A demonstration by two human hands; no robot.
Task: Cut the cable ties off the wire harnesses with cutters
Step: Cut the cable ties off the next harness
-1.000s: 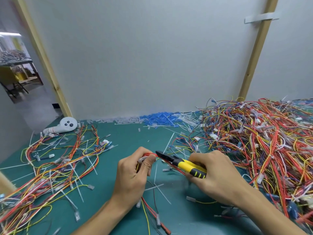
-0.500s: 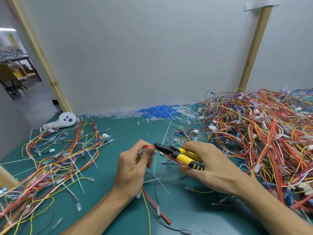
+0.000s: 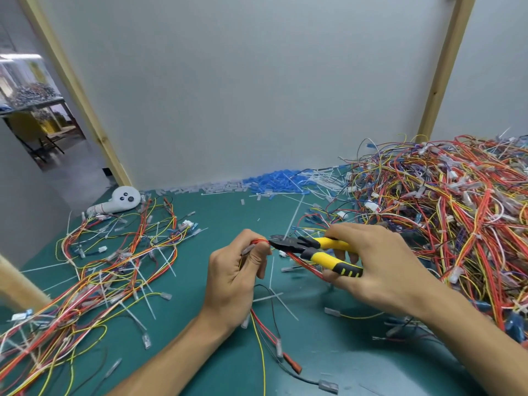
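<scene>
The left hand [image 3: 234, 270] is curled up with its back toward the camera. Thumb and fingers pinch a small wire harness [image 3: 258, 240] right at a tight bend of red wires that pokes out above the knuckles. The rest of that harness hangs out below the grip, with red, yellow and black leads trailing across the green mat [image 3: 228, 212] toward the near edge.

The right hand [image 3: 383, 267] comes in from the right, wrist low, fingers wrapped round the yellow handles of the cutters [image 3: 297, 244]. The handles are spread a bit and the black nose sits right at the red bend, touching or nearly so. Can't tell if a cable tie is between the blades, it's too small to make out.

Behind and to the right of the cutter hand is the big pile of harnesses [image 3: 445, 212]. Left of the pinching hand lies a looser spread of harnesses [image 3: 114, 252], with loose white ties [image 3: 275, 298] scattered around, some right under the two hands.
</scene>
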